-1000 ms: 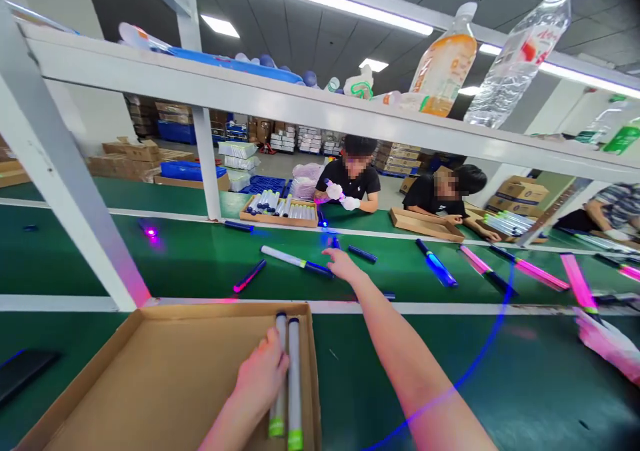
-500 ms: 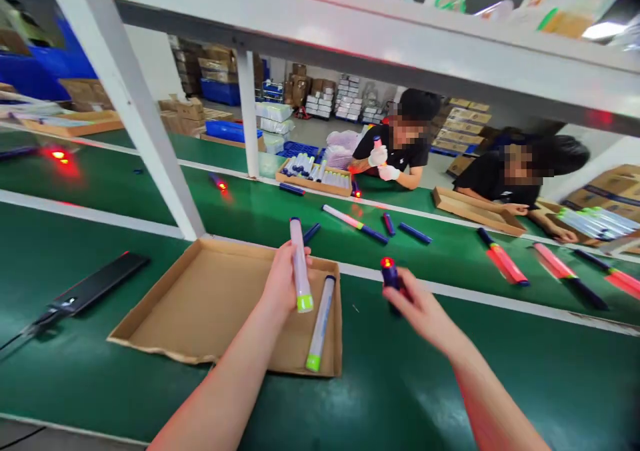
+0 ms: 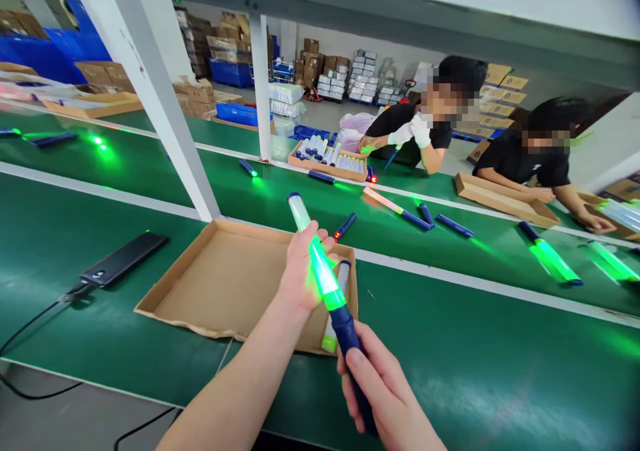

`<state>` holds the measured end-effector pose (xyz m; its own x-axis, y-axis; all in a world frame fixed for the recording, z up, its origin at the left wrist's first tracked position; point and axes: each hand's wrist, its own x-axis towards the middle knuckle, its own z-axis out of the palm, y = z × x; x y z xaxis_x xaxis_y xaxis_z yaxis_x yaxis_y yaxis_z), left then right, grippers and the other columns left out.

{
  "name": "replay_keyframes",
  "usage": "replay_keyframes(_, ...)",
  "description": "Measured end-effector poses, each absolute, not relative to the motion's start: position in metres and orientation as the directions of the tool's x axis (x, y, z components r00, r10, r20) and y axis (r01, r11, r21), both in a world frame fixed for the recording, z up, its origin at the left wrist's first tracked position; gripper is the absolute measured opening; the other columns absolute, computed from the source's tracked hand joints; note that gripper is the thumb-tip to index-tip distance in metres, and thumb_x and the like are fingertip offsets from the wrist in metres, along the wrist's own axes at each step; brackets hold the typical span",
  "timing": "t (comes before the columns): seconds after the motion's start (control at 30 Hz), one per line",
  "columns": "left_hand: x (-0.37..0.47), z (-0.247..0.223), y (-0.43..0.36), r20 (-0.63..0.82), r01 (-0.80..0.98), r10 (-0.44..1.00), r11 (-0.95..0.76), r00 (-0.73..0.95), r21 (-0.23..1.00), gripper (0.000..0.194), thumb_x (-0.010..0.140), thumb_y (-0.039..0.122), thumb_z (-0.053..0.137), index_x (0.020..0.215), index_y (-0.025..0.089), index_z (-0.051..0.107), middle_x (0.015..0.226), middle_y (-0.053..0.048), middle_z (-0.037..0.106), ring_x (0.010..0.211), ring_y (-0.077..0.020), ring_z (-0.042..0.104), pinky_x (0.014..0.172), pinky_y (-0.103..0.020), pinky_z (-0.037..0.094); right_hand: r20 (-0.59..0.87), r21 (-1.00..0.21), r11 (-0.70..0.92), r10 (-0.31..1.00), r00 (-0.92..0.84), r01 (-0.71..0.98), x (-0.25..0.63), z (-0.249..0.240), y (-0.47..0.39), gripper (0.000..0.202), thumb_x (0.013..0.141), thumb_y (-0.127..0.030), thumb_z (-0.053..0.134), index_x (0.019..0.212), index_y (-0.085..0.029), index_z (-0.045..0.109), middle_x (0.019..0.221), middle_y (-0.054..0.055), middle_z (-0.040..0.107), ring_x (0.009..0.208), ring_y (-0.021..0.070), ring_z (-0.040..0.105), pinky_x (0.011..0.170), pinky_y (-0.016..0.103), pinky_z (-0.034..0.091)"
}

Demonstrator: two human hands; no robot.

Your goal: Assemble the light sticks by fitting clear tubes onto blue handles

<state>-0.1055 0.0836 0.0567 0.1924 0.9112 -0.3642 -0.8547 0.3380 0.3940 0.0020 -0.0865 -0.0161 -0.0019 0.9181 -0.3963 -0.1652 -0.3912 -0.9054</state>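
A clear tube glowing green is joined end to end with a dark blue handle, making one stick tilted across the middle. My left hand is wrapped round the tube part, its fingertips showing beyond it. Around the handle, my right hand is closed. Behind the stick, another tube with a green end lies at the right side of a shallow cardboard tray; the stick and my hands partly hide it.
A black device with a cable lies at the left. Lit sticks and handles are spread over the green belt beyond a white rail. Two people work across it. A slanted white post stands behind the tray.
The tube and handle, apart before, are now joined between my hands. My right hand has moved left and nearer. Lights have turned from red to green on many pieces, and the view has shifted.
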Motion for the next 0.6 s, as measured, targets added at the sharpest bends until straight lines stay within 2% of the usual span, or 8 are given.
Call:
replay_keyframes(0.1,-0.109,0.057,0.082,-0.256,-0.89,0.933,0.329,0.253,0.317,0.016,0.104,0.023,0.059,0.091,0.02,0.05,0.079,0.005,0.045,0.054,-0.004,0.047,0.035,-0.011,0.033,-0.46,-0.862,-0.457,0.887,-0.04,-0.219,-0.01,-0.01,-0.089,0.062,0.093,-0.079,0.066,0.124,-0.025,0.064,0.085,-0.001,0.061,0.052,0.0093,0.045,0.042,0.021,0.035)
replay_keyframes(0.17,-0.11,0.057,0.079,-0.203,-0.887,0.931,0.353,0.302,0.299,0.015,0.105,0.025,0.06,0.092,0.02,0.051,0.078,0.006,0.043,0.053,-0.0033,0.046,0.035,-0.01,0.032,-0.518,-0.842,-0.504,0.855,0.028,-0.191,-0.014,-0.009,-0.091,0.076,0.084,-0.089,0.066,0.129,-0.027,0.063,0.086,0.0,0.062,0.052,0.0103,0.047,0.041,0.021,0.036)
replay_keyframes(0.23,-0.11,0.056,0.075,-0.175,-0.877,0.935,0.35,0.307,0.33,0.017,0.101,0.026,0.066,0.094,0.021,0.052,0.078,0.006,0.044,0.053,-0.0033,0.046,0.035,-0.01,0.033,-0.538,-0.843,-0.531,0.835,0.112,-0.087,-0.015,-0.01,-0.094,0.09,0.08,-0.094,0.064,0.143,-0.03,0.057,0.086,0.002,0.064,0.057,0.0139,0.054,0.044,0.023,0.041)
replay_keyframes(0.37,-0.109,0.053,0.07,-0.125,-0.862,0.948,0.319,0.293,0.394,0.035,0.088,0.028,0.083,0.094,0.023,0.05,0.077,0.008,0.047,0.055,-0.0043,0.047,0.035,-0.01,0.035,-0.53,-0.839,-0.541,0.837,0.137,0.061,-0.011,-0.011,-0.098,0.091,0.086,-0.092,0.057,0.156,-0.034,0.05,0.083,0.002,0.062,0.065,0.0183,0.06,0.05,0.026,0.047)
replay_keyframes(0.47,-0.109,0.049,0.073,-0.134,-0.85,0.927,0.374,0.349,0.37,0.038,0.085,0.027,0.085,0.091,0.023,0.048,0.077,0.008,0.047,0.054,-0.004,0.046,0.035,-0.01,0.034,-0.538,-0.836,-0.548,0.831,0.14,0.042,-0.015,-0.01,-0.098,0.087,0.089,-0.091,0.056,0.156,-0.035,0.048,0.083,0.001,0.061,0.062,0.0167,0.056,0.048,0.024,0.045)
replay_keyframes(0.6,-0.105,0.048,0.075,-0.115,-0.852,0.921,0.387,0.371,0.351,0.037,0.084,0.028,0.086,0.093,0.023,0.05,0.076,0.008,0.047,0.055,-0.0041,0.047,0.036,-0.009,0.034,-0.541,-0.84,-0.542,0.836,0.089,-0.015,-0.014,-0.01,-0.093,0.079,0.092,-0.088,0.055,0.146,-0.03,0.056,0.075,-0.002,0.056,0.055,0.0145,0.047,0.044,0.023,0.041)
